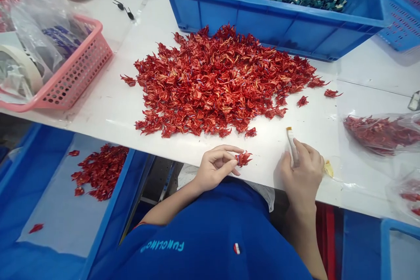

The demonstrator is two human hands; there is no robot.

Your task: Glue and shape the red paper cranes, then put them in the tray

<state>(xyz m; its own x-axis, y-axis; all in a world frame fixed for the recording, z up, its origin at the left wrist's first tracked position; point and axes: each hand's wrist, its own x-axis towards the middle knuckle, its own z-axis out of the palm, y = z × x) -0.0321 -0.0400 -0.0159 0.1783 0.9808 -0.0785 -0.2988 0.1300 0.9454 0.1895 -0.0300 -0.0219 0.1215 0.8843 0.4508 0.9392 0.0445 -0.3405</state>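
Between the thumb and fingertips of my left hand [219, 164] is a small red spiky plastic piece [243, 159], held near the table's front edge. My right hand [303, 170] is closed around a slim white stick [292, 142] with a yellow-brown tip; its exact kind I cannot make out. The tip points away from me, and the stick is apart from the red piece. A yellow blob [328, 169] lies on a clear patch just right of my right hand. Beyond both hands spreads a large heap of similar red pieces [210, 87].
Behind the heap stands a blue bin [269, 30] of dark teal curled pieces. A pink basket [78, 70] with plastic bags is at left. Lower left, a blue tray [111, 214] holds more red pieces. A clear bag of red pieces [380, 135] lies at right.
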